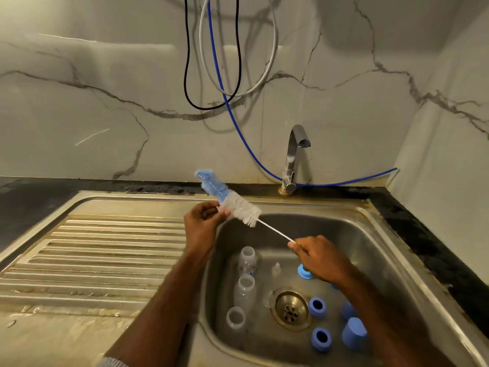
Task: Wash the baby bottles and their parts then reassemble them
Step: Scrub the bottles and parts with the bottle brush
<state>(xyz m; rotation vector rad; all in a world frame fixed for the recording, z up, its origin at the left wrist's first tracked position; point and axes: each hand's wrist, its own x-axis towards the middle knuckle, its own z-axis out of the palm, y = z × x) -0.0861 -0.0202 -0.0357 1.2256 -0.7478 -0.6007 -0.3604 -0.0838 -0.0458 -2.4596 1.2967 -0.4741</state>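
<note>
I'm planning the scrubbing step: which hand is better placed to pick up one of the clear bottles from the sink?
Probably the left hand. It only pinches the brush bristles and is on the bottles' side of the sink; the right hand grips the handle.

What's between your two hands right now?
The head view shows the brush: left hand pinches its bristles, right hand grips the handle end. Its thin white stem spans the gap above the sink.

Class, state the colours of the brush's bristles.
Brush: blue at the tip, white below; head view.
</note>
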